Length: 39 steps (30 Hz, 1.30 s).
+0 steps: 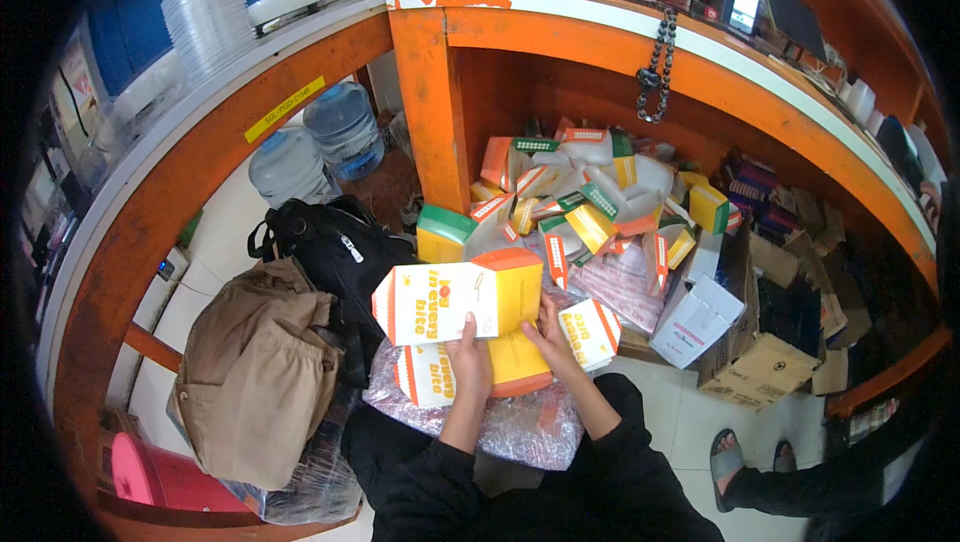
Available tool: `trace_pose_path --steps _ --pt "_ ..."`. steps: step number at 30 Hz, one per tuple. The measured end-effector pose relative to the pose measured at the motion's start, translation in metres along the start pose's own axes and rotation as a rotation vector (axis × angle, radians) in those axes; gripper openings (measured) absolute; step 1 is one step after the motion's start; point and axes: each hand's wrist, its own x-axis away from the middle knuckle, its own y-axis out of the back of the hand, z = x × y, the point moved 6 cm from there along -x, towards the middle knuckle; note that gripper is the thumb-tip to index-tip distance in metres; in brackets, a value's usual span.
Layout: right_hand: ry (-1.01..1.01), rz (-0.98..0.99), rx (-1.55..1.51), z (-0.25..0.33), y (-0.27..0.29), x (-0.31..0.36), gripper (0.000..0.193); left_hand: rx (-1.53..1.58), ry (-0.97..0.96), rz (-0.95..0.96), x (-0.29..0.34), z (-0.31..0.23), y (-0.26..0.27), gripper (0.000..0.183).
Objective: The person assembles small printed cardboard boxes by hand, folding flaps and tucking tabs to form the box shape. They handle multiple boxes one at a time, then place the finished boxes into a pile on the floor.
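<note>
A flat paperboard food carton (pixel 440 292) with white, yellow and orange panels is held up in front of my lap. My left hand (pixel 468 367) grips its lower edge, thumb on top of the white panel. At the yellow panel's right edge, my right hand (pixel 556 340) is closed on the same carton, its fingers partly hidden. Beneath it lie more flat cartons (pixel 592 330) of the same print. They rest on a bundle in clear plastic wrap (pixel 520 437) across my lap.
Folded cartons (pixel 600 192) are heaped under the orange counter (pixel 425 92). Cardboard boxes (pixel 760 362) stand to the right, near another person's sandalled foot (pixel 727 457). At left are a black backpack (pixel 325 247), brown cloth (pixel 260 362), water jugs (pixel 342 132) and a pink bin (pixel 160 472).
</note>
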Motion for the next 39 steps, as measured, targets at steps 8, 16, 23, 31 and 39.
trace_pose_path --steps 8,16,23,31,39 --pt "-0.091 -0.091 -0.481 -0.023 0.014 0.008 0.050 -0.139 0.166 -0.018 0.022 -0.002 0.012 0.041" --pt "-0.142 -0.154 -0.363 -0.031 0.023 0.010 0.033 -0.700 0.038 -0.174 0.069 0.001 0.047 0.034" --pt "0.031 -0.043 -0.439 -0.003 0.011 0.003 0.053 -0.713 0.140 -0.150 0.071 0.005 0.076 0.042" --pt "-0.094 0.242 0.462 0.008 0.001 0.000 0.045 -1.090 -0.898 -0.236 0.079 -0.094 0.022 0.082" --pt "0.081 0.260 0.883 0.017 -0.001 0.001 0.046 -2.388 -0.257 0.568 0.028 -0.055 0.044 0.051"
